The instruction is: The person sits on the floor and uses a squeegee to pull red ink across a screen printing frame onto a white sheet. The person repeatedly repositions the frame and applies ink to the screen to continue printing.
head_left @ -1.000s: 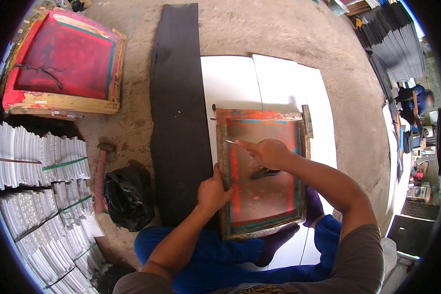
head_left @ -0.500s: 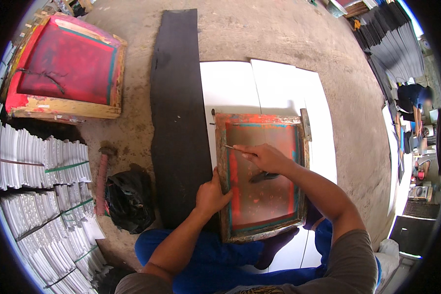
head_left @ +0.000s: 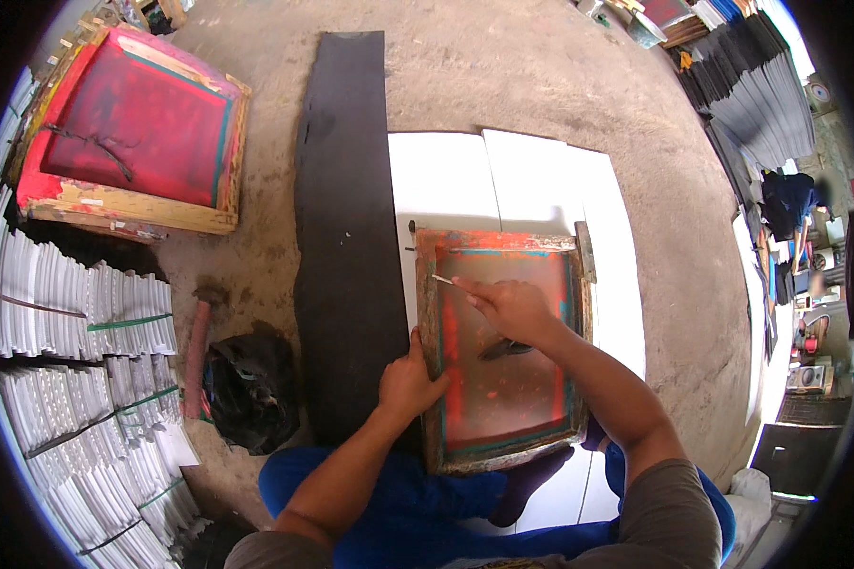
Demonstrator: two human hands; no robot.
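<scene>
A wooden screen-printing frame [head_left: 586, 313] lies in front of me, its mesh see-through and smeared red, with teal strips along the inner edges. My left hand [head_left: 410, 384] grips the left side rail, thumb laid over the wood. Pinched in my right hand [head_left: 514, 311] is a thin, pale-tipped stick-like tool [head_left: 442, 279], its tip at the upper left of the mesh by the rail. Its exact kind is too small to tell. A dark shape [head_left: 505, 350] shows on or through the mesh below my right wrist.
White sheets [head_left: 541, 175] lie under the frame, beside a long black strip [head_left: 346, 190]. Another frame with red mesh [head_left: 152, 123] rests at the far left. Strapped white stacks [head_left: 76, 303] and a black plastic bag [head_left: 249, 389] are at left. A person [head_left: 789, 199] is at far right.
The tool's tip has moved slightly up along the frame's left side with my right hand. My left hand keeps its hold. The whole view has tilted a little.
</scene>
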